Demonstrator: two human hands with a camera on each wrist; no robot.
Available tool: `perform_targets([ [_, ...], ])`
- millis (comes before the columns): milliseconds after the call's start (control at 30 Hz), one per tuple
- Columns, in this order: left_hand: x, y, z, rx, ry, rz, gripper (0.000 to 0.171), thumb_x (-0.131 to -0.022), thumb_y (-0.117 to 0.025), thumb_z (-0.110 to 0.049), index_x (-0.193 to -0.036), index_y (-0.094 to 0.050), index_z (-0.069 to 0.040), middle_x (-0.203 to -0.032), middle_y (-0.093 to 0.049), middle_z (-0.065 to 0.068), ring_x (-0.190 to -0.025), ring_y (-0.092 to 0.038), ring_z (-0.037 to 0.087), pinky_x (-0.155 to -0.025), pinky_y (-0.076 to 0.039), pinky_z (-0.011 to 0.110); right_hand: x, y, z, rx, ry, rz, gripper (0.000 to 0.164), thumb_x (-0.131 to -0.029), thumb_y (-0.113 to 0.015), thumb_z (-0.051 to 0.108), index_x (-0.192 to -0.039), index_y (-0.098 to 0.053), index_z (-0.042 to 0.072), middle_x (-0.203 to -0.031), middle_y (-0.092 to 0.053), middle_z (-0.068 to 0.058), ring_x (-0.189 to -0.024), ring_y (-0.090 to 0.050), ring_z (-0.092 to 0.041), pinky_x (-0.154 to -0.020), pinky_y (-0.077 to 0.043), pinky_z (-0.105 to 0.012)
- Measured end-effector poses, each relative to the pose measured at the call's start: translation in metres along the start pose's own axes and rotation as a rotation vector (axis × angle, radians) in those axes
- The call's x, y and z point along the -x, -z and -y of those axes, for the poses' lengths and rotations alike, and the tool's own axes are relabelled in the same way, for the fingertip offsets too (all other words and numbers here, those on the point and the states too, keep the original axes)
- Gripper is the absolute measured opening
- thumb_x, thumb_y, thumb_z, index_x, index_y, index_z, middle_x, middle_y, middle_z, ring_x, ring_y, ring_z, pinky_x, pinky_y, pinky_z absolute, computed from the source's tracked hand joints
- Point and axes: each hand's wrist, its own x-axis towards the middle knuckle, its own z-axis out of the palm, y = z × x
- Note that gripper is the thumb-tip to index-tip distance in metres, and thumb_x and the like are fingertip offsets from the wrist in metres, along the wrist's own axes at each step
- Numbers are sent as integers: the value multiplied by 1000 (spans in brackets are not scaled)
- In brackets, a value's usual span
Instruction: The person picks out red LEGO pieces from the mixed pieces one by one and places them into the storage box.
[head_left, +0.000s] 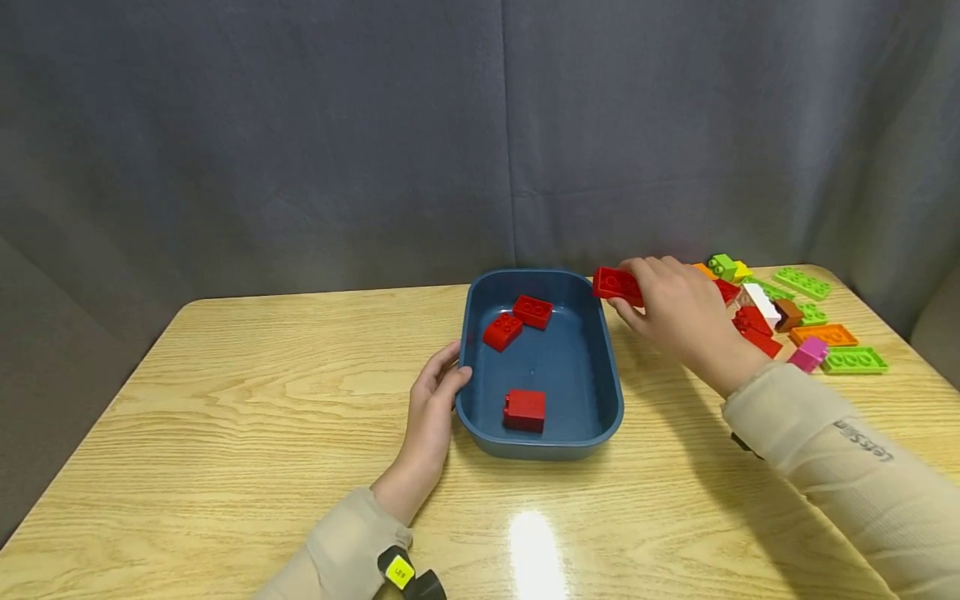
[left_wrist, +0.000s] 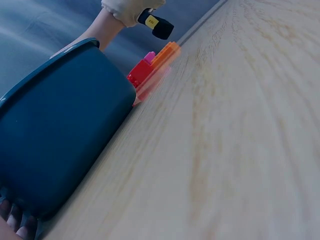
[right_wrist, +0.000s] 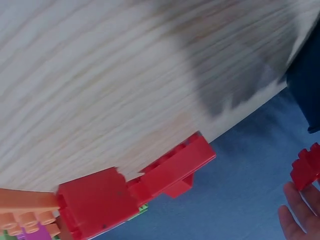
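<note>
My right hand (head_left: 681, 310) holds a red toy building brick (head_left: 617, 285) between thumb and fingers, just above the right rim of a blue plastic tub (head_left: 540, 446). The brick's hollow underside faces me. In the right wrist view the fingers (right_wrist: 298, 212) lie against this red brick (right_wrist: 306, 167). My left hand (head_left: 429, 404) grips the tub's left side, thumb at the rim and fingers along the outer wall. Inside the tub lie a red brick (head_left: 533, 312) and a sloped red brick (head_left: 502, 331) toward the back, and a thicker red brick (head_left: 525, 410) near the front.
Right of the tub lies a loose pile of bricks: several red ones (head_left: 752, 322), a white one (head_left: 761, 305), a brown one (head_left: 787, 315), an orange plate (head_left: 823, 335), a magenta brick (head_left: 808, 354) and green plates (head_left: 854, 360). A grey curtain (head_left: 360, 150) hangs behind the wooden table (head_left: 285, 417).
</note>
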Motion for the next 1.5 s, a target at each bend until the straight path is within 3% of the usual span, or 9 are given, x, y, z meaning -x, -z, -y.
perform_targets([
  [633, -1, 1, 1, -6, 19, 3, 45, -93, -44, -17, -137, -46, -10, -140, -49, 15, -121, -50, 26, -106, -39, 46, -10, 2, 26, -26, 69, 22, 45, -80, -67, 29, -114, -57, 3, -106, -68, -17, -93, -58, -31, -81, -53, -49],
  [1233, -1, 1, 2, 0, 7, 8, 46, -92, -44, -15, -138, -45, -7, -140, -49, 17, -122, -49, 27, -108, -37, 47, -11, -10, 38, -45, 187, 54, 46, -74, -74, 27, -114, -62, 8, -105, -68, -12, -92, -56, -25, -82, -51, -44],
  [1500, -2, 1, 2, -3, 4, 9, 45, -92, -44, -15, -137, -45, -7, -139, -50, 17, -120, -50, 28, -107, -38, 47, -10, -12, 37, -43, 197, 46, 47, -74, -74, 28, -115, -63, 9, -104, -68, -11, -91, -55, -25, -80, -51, -44],
])
